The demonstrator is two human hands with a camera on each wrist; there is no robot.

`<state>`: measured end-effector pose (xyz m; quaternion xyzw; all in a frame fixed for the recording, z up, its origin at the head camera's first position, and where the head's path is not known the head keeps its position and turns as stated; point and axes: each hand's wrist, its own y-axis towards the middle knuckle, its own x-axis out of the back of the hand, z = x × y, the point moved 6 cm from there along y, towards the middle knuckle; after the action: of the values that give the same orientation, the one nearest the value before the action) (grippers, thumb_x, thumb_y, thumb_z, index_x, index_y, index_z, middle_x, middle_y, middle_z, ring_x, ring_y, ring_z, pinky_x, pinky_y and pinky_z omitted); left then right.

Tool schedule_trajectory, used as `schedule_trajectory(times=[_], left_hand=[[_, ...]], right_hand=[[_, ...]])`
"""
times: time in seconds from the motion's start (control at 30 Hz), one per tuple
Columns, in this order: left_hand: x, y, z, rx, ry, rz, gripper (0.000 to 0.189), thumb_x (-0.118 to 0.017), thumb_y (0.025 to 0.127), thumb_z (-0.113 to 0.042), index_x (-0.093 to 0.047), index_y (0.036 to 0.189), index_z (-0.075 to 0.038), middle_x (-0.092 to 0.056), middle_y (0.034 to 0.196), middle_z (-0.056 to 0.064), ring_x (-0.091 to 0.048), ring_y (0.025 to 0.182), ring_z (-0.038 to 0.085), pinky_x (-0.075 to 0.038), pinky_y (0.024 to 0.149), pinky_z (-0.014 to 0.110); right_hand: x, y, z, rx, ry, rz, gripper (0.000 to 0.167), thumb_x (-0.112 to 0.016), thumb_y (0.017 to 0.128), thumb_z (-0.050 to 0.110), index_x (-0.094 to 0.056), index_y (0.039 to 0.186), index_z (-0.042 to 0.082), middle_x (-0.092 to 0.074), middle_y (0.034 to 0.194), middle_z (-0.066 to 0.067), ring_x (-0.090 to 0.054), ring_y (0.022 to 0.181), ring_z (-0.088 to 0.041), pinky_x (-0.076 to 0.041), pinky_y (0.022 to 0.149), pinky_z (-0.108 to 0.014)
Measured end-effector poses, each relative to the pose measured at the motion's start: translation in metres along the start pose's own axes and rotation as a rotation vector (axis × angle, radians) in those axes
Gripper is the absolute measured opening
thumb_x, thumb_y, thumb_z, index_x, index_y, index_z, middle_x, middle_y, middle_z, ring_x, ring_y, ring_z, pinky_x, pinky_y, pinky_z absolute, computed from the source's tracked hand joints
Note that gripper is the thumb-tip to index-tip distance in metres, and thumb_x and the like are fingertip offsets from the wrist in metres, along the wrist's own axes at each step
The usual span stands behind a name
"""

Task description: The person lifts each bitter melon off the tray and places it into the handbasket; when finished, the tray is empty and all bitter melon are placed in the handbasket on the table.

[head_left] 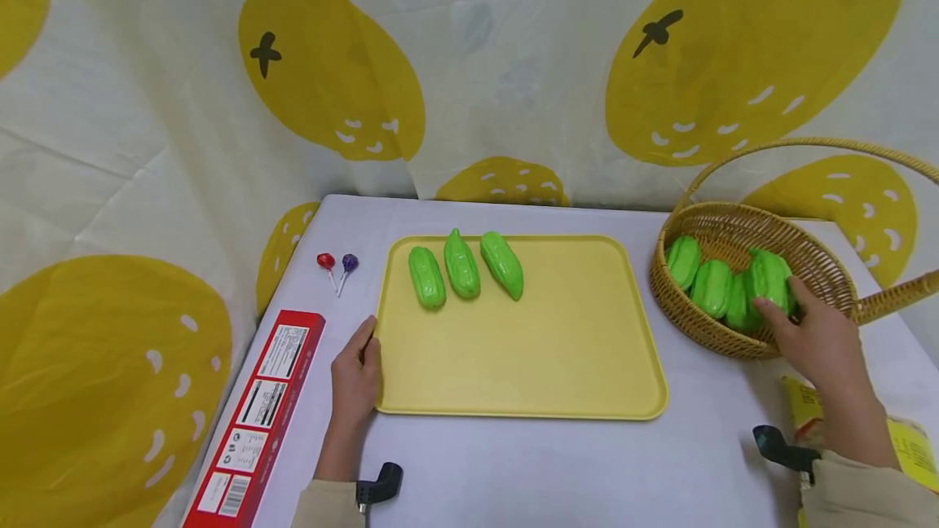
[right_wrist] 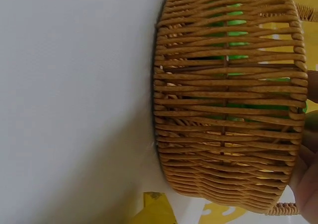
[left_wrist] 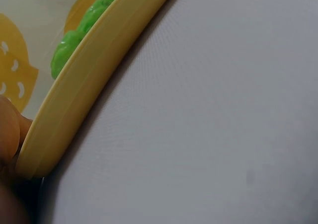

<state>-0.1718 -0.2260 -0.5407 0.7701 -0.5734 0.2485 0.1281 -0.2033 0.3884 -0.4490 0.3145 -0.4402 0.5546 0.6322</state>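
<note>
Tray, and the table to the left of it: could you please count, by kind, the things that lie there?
Green vegetable-shaped pieces on the tray: 3
Lollipops, one red and one purple: 2
Red box: 1
Total: 6

No word or number is legible; only a barcode and small symbols are recognisable.
Left of the fingers [head_left: 359, 339] of the left hand [head_left: 355, 381], a red box [head_left: 258, 418] bears white label panels [head_left: 262, 403] of tiny print, symbols [head_left: 242, 451] and, nearest the wearer, the barcode [head_left: 235, 495]; nearer the wearer than the right hand's [head_left: 825, 341] fingertips, a yellow packet's [head_left: 911, 451] printing is unreadable.
</note>
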Motion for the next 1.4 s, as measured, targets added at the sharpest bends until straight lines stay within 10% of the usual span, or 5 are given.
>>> schedule_trajectory(times=[0.6, 1.0, 1.4], left_hand=[[0.001, 0.0, 0.002, 0.026, 0.003, 0.006, 0.047, -0.045, 0.109, -0.02, -0.042, 0.156, -0.016, -0.043, 0.162, 0.002, -0.035, 0.154, 0.022, -0.035, 0.125, 0.045], [0.001, -0.001, 0.001, 0.035, 0.001, 0.005, 0.047, -0.045, 0.109, -0.019, -0.042, 0.156, -0.016, -0.044, 0.162, 0.002, -0.036, 0.153, 0.022, -0.035, 0.125, 0.045], [0.0, 0.001, -0.002, 0.007, 0.0, -0.011, 0.047, -0.047, 0.108, -0.015, -0.044, 0.155, -0.013, -0.046, 0.161, 0.004, -0.038, 0.153, 0.023, -0.036, 0.125, 0.045]], right_hand=[[0.005, -0.001, 0.001, -0.01, -0.025, 0.015, 0.084, -0.04, 0.107, 0.051, -0.009, 0.158, -0.008, -0.038, 0.132, -0.052, -0.041, 0.111, -0.068, -0.04, 0.086, -0.078], [0.011, -0.007, 0.001, -0.046, 0.031, -0.039, 0.082, -0.037, 0.108, 0.051, -0.002, 0.161, -0.001, -0.016, 0.153, -0.048, -0.023, 0.134, -0.073, -0.026, 0.106, -0.083], [0.009, -0.009, 0.019, 0.04, 0.091, -0.097, 0.074, -0.045, 0.108, 0.043, -0.017, 0.161, 0.0, -0.029, 0.149, -0.047, -0.041, 0.125, -0.068, -0.038, 0.095, -0.08]])
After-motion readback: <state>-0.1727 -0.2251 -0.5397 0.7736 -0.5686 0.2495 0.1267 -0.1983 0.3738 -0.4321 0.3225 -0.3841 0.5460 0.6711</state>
